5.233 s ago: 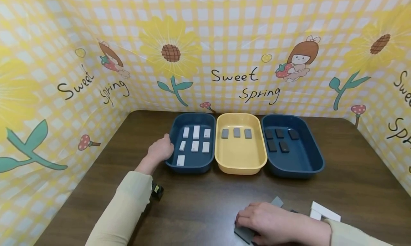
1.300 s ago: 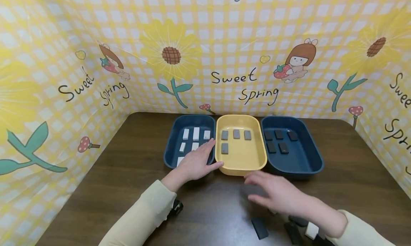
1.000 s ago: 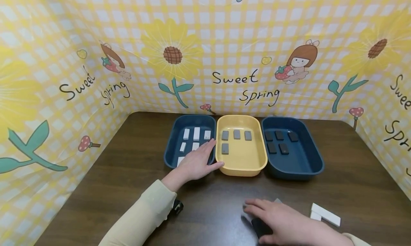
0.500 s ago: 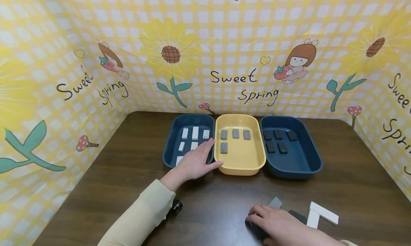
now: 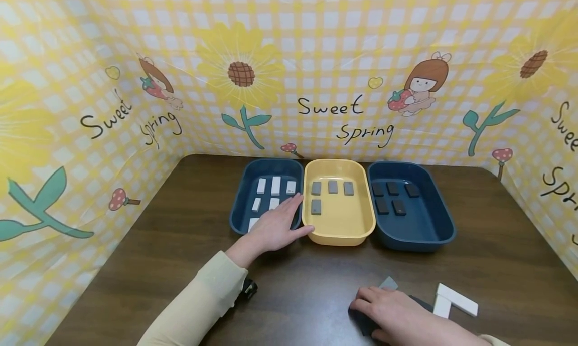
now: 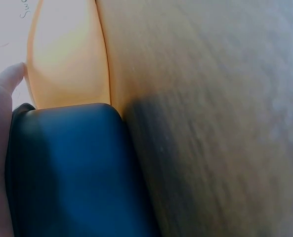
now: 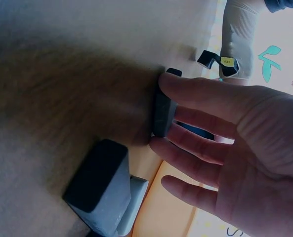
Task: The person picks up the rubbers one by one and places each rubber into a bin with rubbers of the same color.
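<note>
My left hand (image 5: 273,230) rests with straight fingers across the right side of the left blue tray (image 5: 237,205), its fingertips and thumb at the edge of the yellow tray (image 5: 343,220). In front of the trays, my right hand (image 5: 393,311) pinches a black rectangular block (image 7: 163,108) between thumb and fingers, low over the table. Close by lie another black block (image 7: 97,177) and a grey block (image 5: 389,283). Two white blocks (image 5: 458,300) sit to the right of that hand, which hides part of the pile.
White blocks (image 5: 276,185) lie in the left blue tray, some covered by my hand. Several grey blocks (image 5: 316,207) are in the yellow tray. The right blue tray (image 5: 424,228) holds several black blocks (image 5: 399,207). A patterned cloth (image 5: 334,75) hangs behind the table.
A fourth grey block has appeared in the yellow tray. My left hand has shifted right from the left tray's outer edge. My right hand has returned to the pile and taken hold of a black block.
</note>
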A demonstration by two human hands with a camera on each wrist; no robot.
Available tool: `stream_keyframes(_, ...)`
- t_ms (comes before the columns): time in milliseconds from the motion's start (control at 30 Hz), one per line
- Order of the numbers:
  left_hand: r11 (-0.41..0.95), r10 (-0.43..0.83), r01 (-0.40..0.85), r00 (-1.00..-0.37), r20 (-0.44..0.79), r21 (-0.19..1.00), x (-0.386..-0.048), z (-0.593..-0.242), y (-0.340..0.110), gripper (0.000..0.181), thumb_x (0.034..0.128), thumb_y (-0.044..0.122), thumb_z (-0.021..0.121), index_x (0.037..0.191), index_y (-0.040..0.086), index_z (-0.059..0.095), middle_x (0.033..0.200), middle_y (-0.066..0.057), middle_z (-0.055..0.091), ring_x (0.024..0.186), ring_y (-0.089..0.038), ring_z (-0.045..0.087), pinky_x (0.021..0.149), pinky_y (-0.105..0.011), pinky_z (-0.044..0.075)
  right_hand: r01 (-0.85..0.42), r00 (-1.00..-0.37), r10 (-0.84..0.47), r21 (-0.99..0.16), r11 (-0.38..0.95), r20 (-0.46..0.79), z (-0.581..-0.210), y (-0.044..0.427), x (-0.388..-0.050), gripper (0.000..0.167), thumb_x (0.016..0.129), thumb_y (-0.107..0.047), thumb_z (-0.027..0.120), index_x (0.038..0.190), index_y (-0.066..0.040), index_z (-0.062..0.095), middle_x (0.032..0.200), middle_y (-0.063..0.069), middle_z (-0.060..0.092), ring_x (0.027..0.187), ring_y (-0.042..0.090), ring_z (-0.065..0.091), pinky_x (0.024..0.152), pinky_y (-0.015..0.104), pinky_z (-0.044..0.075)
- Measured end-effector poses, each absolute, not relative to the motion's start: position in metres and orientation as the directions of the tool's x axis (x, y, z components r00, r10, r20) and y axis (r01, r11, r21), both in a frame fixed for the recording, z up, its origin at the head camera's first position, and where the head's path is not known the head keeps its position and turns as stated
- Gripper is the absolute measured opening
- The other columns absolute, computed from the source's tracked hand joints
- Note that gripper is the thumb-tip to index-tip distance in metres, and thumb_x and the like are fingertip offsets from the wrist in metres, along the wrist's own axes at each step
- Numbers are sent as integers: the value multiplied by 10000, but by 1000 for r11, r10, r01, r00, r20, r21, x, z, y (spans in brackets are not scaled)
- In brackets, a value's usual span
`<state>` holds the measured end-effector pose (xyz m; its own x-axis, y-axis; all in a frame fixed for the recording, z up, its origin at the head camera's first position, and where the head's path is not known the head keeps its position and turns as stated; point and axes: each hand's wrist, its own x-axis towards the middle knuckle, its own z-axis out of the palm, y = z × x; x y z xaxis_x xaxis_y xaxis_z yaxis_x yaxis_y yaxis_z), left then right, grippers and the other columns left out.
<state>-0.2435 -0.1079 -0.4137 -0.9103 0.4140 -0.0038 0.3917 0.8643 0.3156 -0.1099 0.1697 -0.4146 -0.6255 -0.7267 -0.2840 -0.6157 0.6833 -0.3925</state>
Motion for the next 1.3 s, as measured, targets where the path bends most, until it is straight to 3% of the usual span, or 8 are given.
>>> stream_keyframes(267,861,412,383,-911,-18,334,-243,-413,-108,923,882,686,494,1569,171,155,1586,-37,238,1422,-214,272,1098,-434,293,-615,-624,-729,-398,681,-283,-411,172,-109,424,797,-198,808,1187,-247,649,1056,-145,560,861,35,516,760,313,525)
stream_keyframes(400,861,415,385,-910,-21,334,-243,-413,-107,926,880,690,490,1569,170,152,1586,-39,238,1423,-216,270,1100,-436,290,-642,-634,-741,-385,663,-221,-406,176,-110,432,784,-203,817,1180,-229,647,1059,-140,560,873,33,529,766,324,525)
stream_keyframes(600,859,417,385,-909,-24,338,-243,-413,-106,923,883,683,494,1569,169,150,1586,-39,236,1422,-217,271,1101,-436,287,-660,-678,-724,-328,676,-130,-393,184,-115,437,771,-238,828,1171,-188,660,1039,-98,577,875,64,559,764,351,540)
stream_keyframes(867,860,418,386,-908,-27,335,-244,-413,-104,926,882,686,489,1569,168,149,1587,-35,234,1422,-214,272,1102,-432,284,-659,-730,-683,-280,698,14,-373,203,-121,477,731,-166,830,1170,-123,647,1061,-65,574,861,64,549,708,320,527)
stream_keyframes(1033,837,423,376,-905,-36,398,-245,-411,-106,916,887,654,523,1568,164,156,1586,-39,239,1420,-225,278,1098,-450,290,-638,-763,-639,-266,723,94,-359,215,-124,497,723,-124,817,1184,-130,634,1091,-64,577,878,71,564,699,312,523)
stream_keyframes(1200,804,412,339,-910,-48,488,-247,-408,-110,858,901,584,569,1560,175,203,1597,-9,204,1431,-213,249,1103,-472,272,-610,-790,-600,-270,745,128,-349,225,-130,487,732,-117,814,1182,-138,628,1086,-57,585,882,89,566,678,296,516)
stream_keyframes(1300,802,428,386,-904,13,457,-250,-405,-106,798,921,553,565,1542,150,267,1603,-18,184,1441,-216,218,1121,-497,218,-571,-818,-564,-288,769,117,-343,232,-136,493,746,-112,812,1200,-137,623,1116,-30,597,898,101,571,670,288,516)
